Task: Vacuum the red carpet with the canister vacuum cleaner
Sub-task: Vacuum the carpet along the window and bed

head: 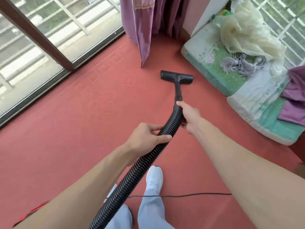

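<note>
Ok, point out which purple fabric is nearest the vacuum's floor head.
The hanging purple curtain, whose tip ends just beyond the floor head. The other purple cloth lies crumpled on the mattress, far right.

Both bare forearms extended forward and down, converged toward centre. Right hand (188, 116) held farther out, fingers curled round hose (140, 164) top. Left hand (146, 136) held nearer, thumb laid over hose, fingers wrapped beneath.
</note>
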The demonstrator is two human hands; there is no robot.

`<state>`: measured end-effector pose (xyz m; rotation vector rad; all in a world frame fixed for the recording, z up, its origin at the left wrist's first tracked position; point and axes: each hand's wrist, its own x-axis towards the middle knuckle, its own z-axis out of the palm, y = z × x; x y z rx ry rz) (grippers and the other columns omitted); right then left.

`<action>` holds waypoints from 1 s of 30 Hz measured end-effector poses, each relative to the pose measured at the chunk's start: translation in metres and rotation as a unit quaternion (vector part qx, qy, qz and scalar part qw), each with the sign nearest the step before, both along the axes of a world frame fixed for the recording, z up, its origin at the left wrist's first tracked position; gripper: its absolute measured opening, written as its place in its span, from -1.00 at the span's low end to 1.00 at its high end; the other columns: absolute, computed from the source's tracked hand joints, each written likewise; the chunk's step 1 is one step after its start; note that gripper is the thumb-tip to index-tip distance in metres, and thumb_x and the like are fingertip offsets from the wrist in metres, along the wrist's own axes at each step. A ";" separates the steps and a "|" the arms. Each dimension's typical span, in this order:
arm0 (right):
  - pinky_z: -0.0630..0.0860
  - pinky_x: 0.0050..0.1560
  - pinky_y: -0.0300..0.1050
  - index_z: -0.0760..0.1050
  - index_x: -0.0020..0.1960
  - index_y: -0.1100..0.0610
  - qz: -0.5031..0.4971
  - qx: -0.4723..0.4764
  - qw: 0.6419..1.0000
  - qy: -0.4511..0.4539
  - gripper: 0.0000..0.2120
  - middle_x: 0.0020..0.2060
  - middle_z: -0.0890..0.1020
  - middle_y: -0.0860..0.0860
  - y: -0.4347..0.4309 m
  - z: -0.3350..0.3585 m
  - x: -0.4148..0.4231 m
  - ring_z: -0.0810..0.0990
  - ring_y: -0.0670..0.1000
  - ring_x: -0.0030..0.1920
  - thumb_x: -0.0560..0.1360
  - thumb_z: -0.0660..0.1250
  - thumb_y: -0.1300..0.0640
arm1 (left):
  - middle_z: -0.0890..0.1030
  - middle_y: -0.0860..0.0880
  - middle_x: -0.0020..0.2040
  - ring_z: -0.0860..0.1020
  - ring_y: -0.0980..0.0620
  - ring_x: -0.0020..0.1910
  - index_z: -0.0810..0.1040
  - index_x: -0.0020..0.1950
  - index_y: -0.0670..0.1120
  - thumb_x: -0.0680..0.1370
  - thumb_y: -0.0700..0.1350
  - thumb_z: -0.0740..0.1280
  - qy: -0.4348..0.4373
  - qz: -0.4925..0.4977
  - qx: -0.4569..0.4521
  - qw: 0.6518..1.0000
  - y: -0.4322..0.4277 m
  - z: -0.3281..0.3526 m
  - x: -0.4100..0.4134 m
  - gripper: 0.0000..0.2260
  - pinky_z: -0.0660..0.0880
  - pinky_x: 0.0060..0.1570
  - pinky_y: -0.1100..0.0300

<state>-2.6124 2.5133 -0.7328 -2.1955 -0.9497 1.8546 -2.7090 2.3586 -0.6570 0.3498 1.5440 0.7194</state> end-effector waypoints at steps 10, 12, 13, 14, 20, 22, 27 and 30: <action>0.29 -0.39 -0.22 0.51 -0.14 0.13 0.141 -0.068 0.986 -0.051 -0.82 -0.44 0.47 0.00 -0.039 0.053 0.036 0.37 -0.05 -0.51 0.40 0.36 0.01 | 0.58 -0.04 -0.20 0.60 0.04 -0.20 0.70 0.13 -0.02 0.45 -0.13 0.54 -0.134 -0.224 -0.025 0.965 -0.021 0.023 -0.018 -0.74 0.55 -0.13 0.13; 0.28 -0.42 -0.24 0.52 -0.12 0.14 0.138 -0.080 0.986 -0.045 -0.82 -0.46 0.47 0.00 -0.047 0.056 0.042 0.37 -0.06 -0.53 0.42 0.36 0.02 | 0.57 -0.07 -0.18 0.58 0.04 -0.20 0.71 0.10 -0.02 0.44 -0.14 0.56 -0.129 -0.261 -0.031 0.956 -0.023 0.024 -0.020 -0.75 0.53 -0.15 0.11; 0.29 -0.41 -0.24 0.53 -0.07 0.16 0.127 -0.080 0.988 -0.042 -0.79 -0.42 0.48 0.01 -0.048 0.054 0.042 0.38 -0.05 -0.50 0.43 0.37 0.02 | 0.56 -0.07 -0.19 0.57 0.05 -0.21 0.72 0.10 -0.01 0.44 -0.14 0.56 -0.120 -0.266 -0.033 0.956 -0.023 0.023 -0.020 -0.75 0.52 -0.18 0.13; 0.30 -0.40 -0.23 0.53 0.00 0.18 0.109 -0.076 0.990 -0.040 -0.74 -0.36 0.51 0.03 -0.047 0.050 0.040 0.41 -0.05 -0.46 0.43 0.38 0.02 | 0.55 -0.05 -0.21 0.56 0.07 -0.23 0.71 0.11 0.00 0.44 -0.14 0.55 -0.106 -0.262 -0.032 0.959 -0.021 0.022 -0.019 -0.75 0.51 -0.20 0.17; 0.45 -0.25 -0.14 0.42 0.21 0.22 0.009 -0.022 1.000 -0.002 -0.55 -0.01 0.64 0.14 -0.029 0.015 0.023 0.54 0.04 -0.22 0.43 0.41 0.00 | 0.63 0.04 -0.31 0.58 0.13 -0.33 0.67 0.16 0.05 0.54 -0.11 0.46 -0.009 -0.061 -0.029 0.998 -0.016 0.010 0.008 -0.79 0.51 -0.35 0.35; 0.49 -0.20 -0.12 0.44 0.17 0.22 -0.013 -0.003 1.000 0.006 -0.57 -0.03 0.65 0.14 -0.027 0.011 0.023 0.57 0.07 -0.20 0.42 0.42 0.00 | 0.63 0.00 -0.27 0.57 0.10 -0.32 0.68 0.15 0.09 0.55 -0.09 0.45 -0.005 -0.036 -0.012 0.999 -0.016 0.008 0.019 -0.81 0.52 -0.34 0.35; 0.43 -0.34 -0.18 0.46 0.13 0.21 -0.088 0.002 0.996 -0.017 -0.60 -0.04 0.65 0.14 -0.049 0.032 0.056 0.56 0.04 -0.25 0.41 0.42 0.01 | 0.61 0.07 -0.30 0.57 0.11 -0.27 0.69 -0.08 0.36 0.48 -0.05 0.51 -0.061 -0.091 0.033 0.993 -0.030 0.027 0.029 -0.75 0.50 -0.21 0.33; 0.46 -0.36 -0.20 0.54 0.12 0.21 -0.146 -0.025 0.989 -0.012 -0.61 -0.15 0.66 0.10 -0.085 0.051 0.090 0.58 0.02 -0.32 0.40 0.43 0.00 | 0.59 0.04 -0.25 0.53 0.12 -0.25 0.67 0.08 0.34 0.44 -0.02 0.55 -0.090 -0.177 0.047 0.979 -0.048 0.040 0.033 -0.69 0.43 -0.23 0.35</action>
